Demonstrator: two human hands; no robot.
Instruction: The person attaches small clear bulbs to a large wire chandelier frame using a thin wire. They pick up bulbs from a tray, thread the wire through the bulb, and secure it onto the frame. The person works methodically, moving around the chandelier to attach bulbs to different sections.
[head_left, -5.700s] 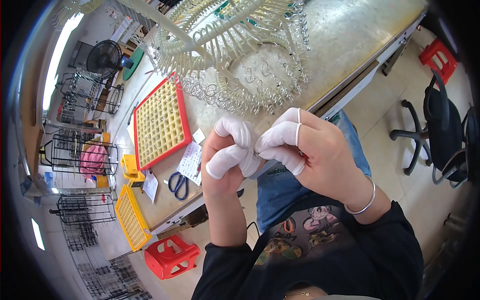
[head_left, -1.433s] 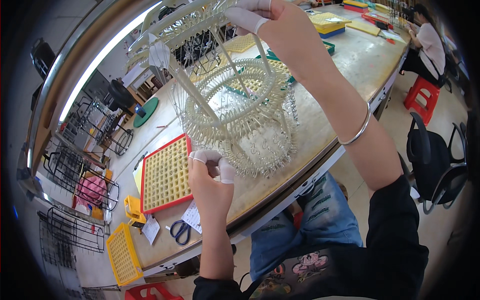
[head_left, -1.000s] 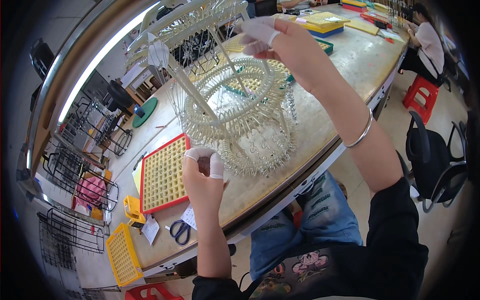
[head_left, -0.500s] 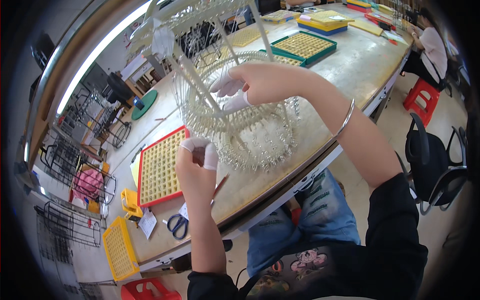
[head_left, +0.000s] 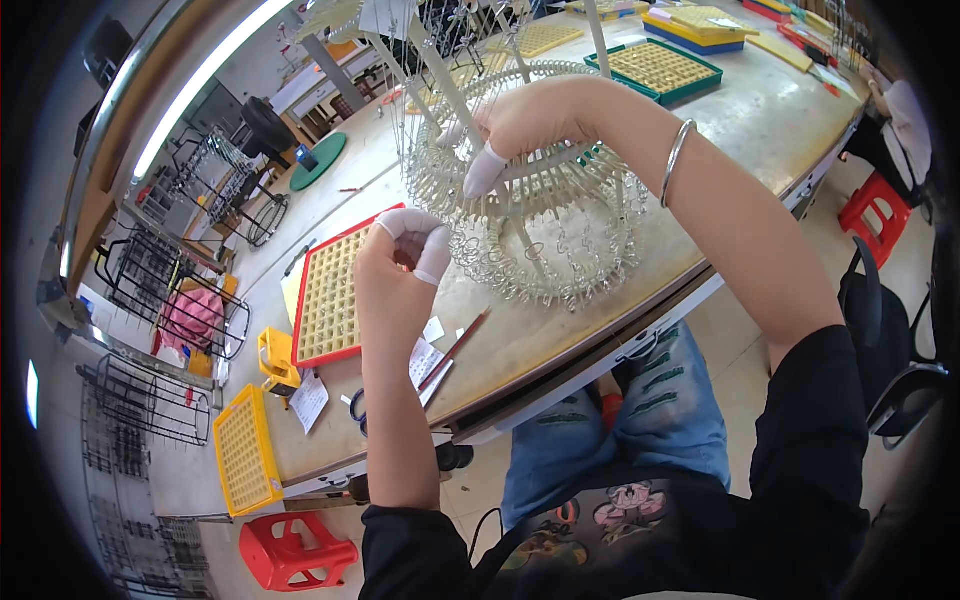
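A round white rack (head_left: 560,185) with upright posts and tiers of thin pegs stands on the table, hung with several silvery rings and small chains. My right hand (head_left: 535,120), with white finger covers, reaches over its upper tier. The thumb points down among the pegs; the other fingers curl in behind, partly hidden, so what they grip does not show. Left of the rack, my left hand (head_left: 400,255) is closed in a pinch, thumb against index, both in white covers. Anything between those fingertips is too small to make out. A red-rimmed tray (head_left: 330,295) with many small yellow compartments lies beside it.
Near my left forearm lie a brown pencil (head_left: 455,348), paper slips (head_left: 425,365), scissors (head_left: 357,405) and a yellow tape dispenser (head_left: 277,360). A yellow tray (head_left: 247,450) sits at the table corner. Beyond the rack is a green tray (head_left: 665,70). Another person sits far right by a red stool (head_left: 878,218).
My view has shifted, so the rack sits higher. My right hand's fingers have moved in among the pegs, its thumb now pointing down. My left hand stays pinched beside the rack.
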